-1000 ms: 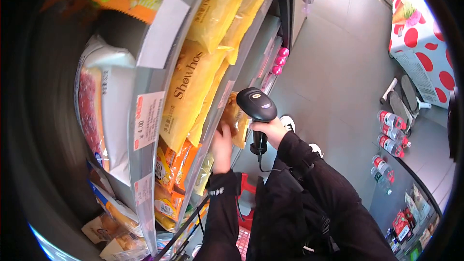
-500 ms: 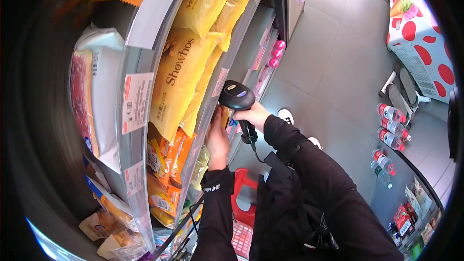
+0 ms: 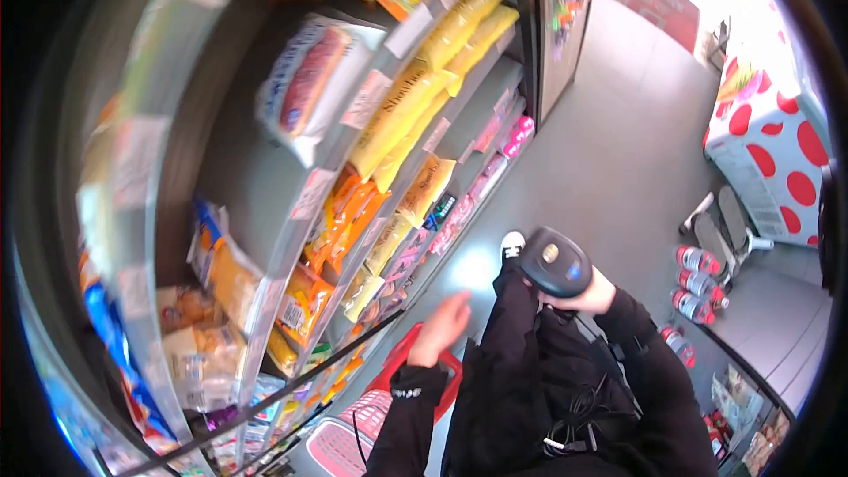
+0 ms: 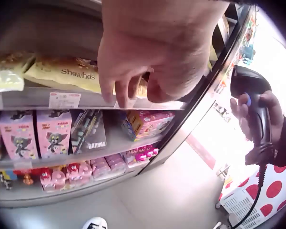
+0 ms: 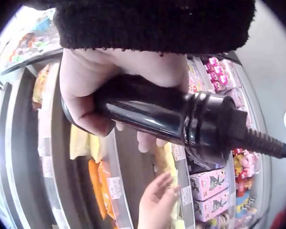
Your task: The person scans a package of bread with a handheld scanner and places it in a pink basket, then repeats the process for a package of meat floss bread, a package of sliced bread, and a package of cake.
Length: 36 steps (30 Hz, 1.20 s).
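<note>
A black handheld scanner (image 3: 556,263) with a cable is gripped by my right hand (image 3: 594,295); the right wrist view shows the fingers curled round its dark handle (image 5: 152,109). My left hand (image 3: 442,329) is off the shelf in the head view, fingers loosely bent and holding nothing. In the left wrist view that hand (image 4: 150,52) hangs in front of the shelf edge, near a yellow "Showhos" bag (image 4: 62,74). Yellow bread bags (image 3: 402,115) and orange packets (image 3: 349,221) lie on the shelves.
A pink and red basket (image 3: 349,433) stands below the left arm. Grey floor (image 3: 609,141) lies right of the shelves. Bottles (image 3: 698,284) and a white box with red dots (image 3: 768,150) are at the right. A dark bar (image 3: 300,380) crosses at the lower left.
My left hand has come away from the shelf item and moved down toward my body. The scanner in my right hand has moved right and down. The head view has shifted, showing more shelving.
</note>
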Tool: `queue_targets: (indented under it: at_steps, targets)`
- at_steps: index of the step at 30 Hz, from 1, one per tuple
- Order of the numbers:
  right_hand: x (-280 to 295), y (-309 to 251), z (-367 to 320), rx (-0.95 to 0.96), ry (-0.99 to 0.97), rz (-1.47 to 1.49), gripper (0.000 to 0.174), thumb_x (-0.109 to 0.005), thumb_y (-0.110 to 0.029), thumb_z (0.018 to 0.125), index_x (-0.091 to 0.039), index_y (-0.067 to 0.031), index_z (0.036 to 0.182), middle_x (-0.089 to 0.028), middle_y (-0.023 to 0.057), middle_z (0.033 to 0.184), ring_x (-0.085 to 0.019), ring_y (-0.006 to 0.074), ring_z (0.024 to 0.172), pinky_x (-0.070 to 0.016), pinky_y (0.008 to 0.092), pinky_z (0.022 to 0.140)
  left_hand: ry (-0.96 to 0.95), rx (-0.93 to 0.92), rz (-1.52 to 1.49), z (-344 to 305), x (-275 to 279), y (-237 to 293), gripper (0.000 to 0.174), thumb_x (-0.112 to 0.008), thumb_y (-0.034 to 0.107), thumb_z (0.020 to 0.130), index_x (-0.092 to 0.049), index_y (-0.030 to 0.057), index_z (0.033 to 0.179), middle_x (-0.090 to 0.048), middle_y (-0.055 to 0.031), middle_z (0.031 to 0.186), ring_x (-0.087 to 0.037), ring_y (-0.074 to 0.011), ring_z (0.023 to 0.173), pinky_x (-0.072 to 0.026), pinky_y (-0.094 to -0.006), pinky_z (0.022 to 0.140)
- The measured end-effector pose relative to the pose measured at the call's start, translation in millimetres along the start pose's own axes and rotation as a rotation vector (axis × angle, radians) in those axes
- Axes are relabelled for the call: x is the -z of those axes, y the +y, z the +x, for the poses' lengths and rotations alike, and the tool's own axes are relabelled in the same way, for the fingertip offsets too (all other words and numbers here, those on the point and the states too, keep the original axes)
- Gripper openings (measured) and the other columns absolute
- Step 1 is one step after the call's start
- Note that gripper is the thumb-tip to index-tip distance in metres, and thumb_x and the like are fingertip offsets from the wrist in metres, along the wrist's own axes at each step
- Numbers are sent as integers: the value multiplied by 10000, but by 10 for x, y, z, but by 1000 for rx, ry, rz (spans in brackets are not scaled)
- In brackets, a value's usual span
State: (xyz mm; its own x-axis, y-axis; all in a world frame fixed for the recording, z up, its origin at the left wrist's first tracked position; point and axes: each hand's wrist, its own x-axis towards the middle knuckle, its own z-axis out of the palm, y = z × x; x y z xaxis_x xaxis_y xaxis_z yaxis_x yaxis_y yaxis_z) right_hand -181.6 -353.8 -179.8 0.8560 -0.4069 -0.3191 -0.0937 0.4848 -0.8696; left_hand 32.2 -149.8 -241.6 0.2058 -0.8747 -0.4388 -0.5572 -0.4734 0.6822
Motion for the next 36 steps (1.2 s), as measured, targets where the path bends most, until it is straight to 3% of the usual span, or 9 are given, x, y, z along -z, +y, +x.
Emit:
queue_targets:
  at_steps: [2, 4, 9, 15, 19, 23, 28, 31, 36]
  targets:
    - [-61, -302, -400, 53, 36, -214, 585, -669, -51, 602, -384, -26, 1112, -520, 63, 979, -486, 120, 907, -388, 287, 812, -196, 28, -69, -397, -157, 19, 335, -481, 187, 783, -458, 16, 1070, -495, -176, 1047, -481, -294, 966, -379, -344, 825]
    - [-75, -427, -704, 93, -27, -337, 578, -676, -54, 595, -395, -25, 1100, -523, 61, 972, -490, 118, 897, -395, 284, 799, -229, 179, -151, -762, -199, 229, 363, -485, 218, 780, -454, 6, 1073, -519, -176, 1004, -497, -296, 937, -390, -339, 801]
    - [-411, -935, -1151, 144, -100, -391, 461, -660, -28, 588, -465, -12, 1005, -542, 47, 920, -506, 104, 839, -411, 257, 744, 39, 310, -200, -1532, -379, 330, 347, -476, 224, 781, -462, 28, 1066, -548, -142, 950, -535, -235, 884, -410, -299, 768]
    - [-789, -902, -1087, 161, -243, -497, 411, -635, -18, 571, -467, -3, 946, -538, 40, 864, -494, 96, 785, -410, 253, 713, 322, 397, -259, -2265, -590, 268, 327, -476, 201, 772, -475, 16, 1041, -572, -123, 845, -551, -236, 801, -426, -311, 695]
    - [-1122, -891, -1003, 187, -412, -714, 347, -641, -17, 581, -478, -18, 887, -542, 21, 725, -511, 108, 669, -427, 257, 617, 484, 486, -309, -2815, -800, 279, 315, -497, 192, 759, -491, 13, 1017, -574, -126, 849, -555, -236, 800, -431, -308, 690]
    - [-1453, -927, -941, 215, -634, -824, 354, -644, -25, 556, -494, -16, 877, -548, 35, 763, -515, 115, 688, -422, 254, 627, 695, 575, -388, -3223, -979, 238, 284, -499, 150, 756, -501, -1, 996, -580, -118, 821, -566, -211, 774, -436, -290, 674]
    - [-1858, -964, -949, 203, -659, -824, 339, -630, -37, 565, -506, -5, 880, -565, 62, 793, -525, 128, 722, -422, 259, 660, 894, 610, -497, -3533, -882, 208, 249, -491, 121, 760, -518, -6, 973, -581, -124, 829, -574, -185, 751, -442, -274, 654]
    - [-2033, -929, -919, 189, -706, -886, 335, -630, -39, 567, -505, -5, 876, -564, 64, 794, -525, 129, 722, -421, 259, 658, 1088, 544, -583, -3693, -674, 211, 233, -467, 97, 782, -509, -9, 986, -574, -74, 818, -552, -127, 740, -438, -247, 653]
    - [-2488, -817, -887, 205, -654, -961, 295, -630, -41, 567, -519, -11, 839, -567, 59, 765, -528, 136, 691, -425, 261, 638, 1212, 455, -839, -3940, -497, -213, 236, -455, 90, 774, -508, -12, 979, -576, -95, 800, -564, -158, 734, -441, -253, 665]
